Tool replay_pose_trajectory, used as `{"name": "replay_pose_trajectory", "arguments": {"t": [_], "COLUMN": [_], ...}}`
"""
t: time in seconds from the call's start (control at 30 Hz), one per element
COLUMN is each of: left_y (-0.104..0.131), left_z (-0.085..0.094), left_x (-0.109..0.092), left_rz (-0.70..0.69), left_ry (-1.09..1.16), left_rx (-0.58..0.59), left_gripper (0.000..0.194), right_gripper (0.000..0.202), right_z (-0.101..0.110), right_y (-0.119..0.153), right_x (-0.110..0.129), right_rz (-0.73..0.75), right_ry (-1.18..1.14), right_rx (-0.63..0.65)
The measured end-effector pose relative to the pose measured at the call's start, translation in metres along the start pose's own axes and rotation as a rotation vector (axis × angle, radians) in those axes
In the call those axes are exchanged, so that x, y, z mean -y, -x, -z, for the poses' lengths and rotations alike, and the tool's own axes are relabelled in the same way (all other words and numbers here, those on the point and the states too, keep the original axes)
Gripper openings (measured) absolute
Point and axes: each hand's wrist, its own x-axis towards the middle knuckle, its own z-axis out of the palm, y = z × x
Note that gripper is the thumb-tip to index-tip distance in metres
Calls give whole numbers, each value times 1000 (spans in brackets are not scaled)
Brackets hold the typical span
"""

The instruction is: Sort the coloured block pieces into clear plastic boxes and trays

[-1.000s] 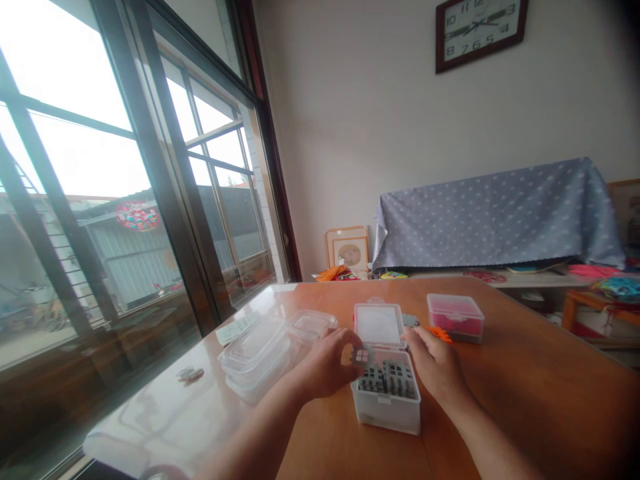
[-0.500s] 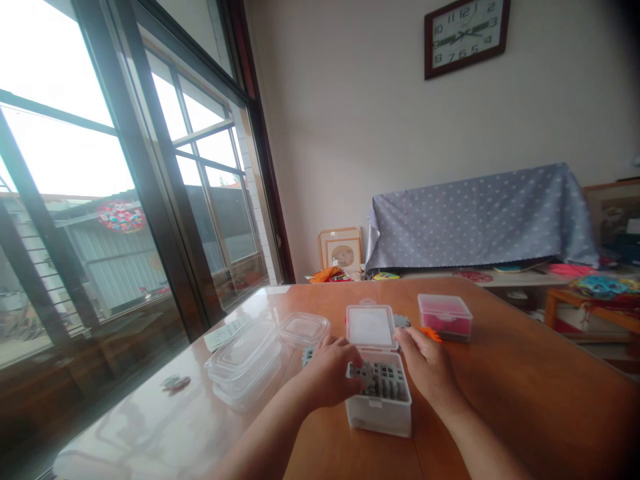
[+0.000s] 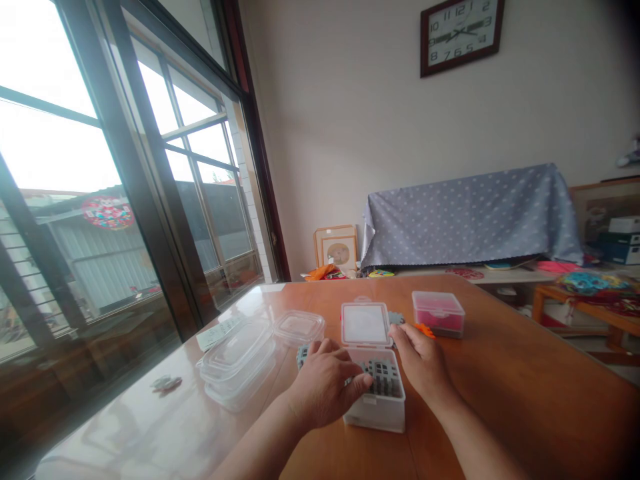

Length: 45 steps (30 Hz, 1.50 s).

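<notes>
A small clear plastic box (image 3: 374, 419) stands on the table in front of me, its lid (image 3: 366, 323) tipped back. Rows of grey plastic pieces (image 3: 384, 379) with square holes fill it. My left hand (image 3: 325, 383) lies over the box's left side, thumb apart from the fingers and above the pieces; its fingertips are partly hidden. At the lid's right edge, my right hand (image 3: 419, 350) is closed with thumb and forefinger on the rim. Another grey piece (image 3: 302, 356) shows behind my left hand, and a grey toothed piece (image 3: 397, 319) lies behind the lid.
Stacked clear containers (image 3: 237, 367) and a clear lid (image 3: 300, 327) lie to the left, near a paper slip (image 3: 219, 333) and a small pile of pieces (image 3: 166, 384). Back right are a pink-filled box (image 3: 439, 313) and an orange piece (image 3: 425, 330). A window borders the table's left.
My left thumb has moved right across the grey pieces, and the hand has shifted slightly. My right hand stays at the lid's edge. The whole view has turned slightly right.
</notes>
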Motion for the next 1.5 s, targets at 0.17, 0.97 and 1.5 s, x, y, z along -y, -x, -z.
{"name": "replay_pose_trajectory", "arguments": {"t": [0.17, 0.97, 1.5], "left_y": [1, 12, 29], "left_z": [1, 2, -1], "left_x": [-1, 35, 108], "left_rz": [-32, 59, 332], "left_ry": [17, 121, 66], "left_rx": [-5, -257, -148], "left_gripper": [53, 29, 45], "right_gripper": [45, 48, 47], "right_z": [1, 1, 1], "right_y": [0, -2, -1], "right_x": [2, -1, -4], "right_rz": [-31, 9, 24], "right_ry": [16, 31, 89], "right_rx": [0, -36, -7]}}
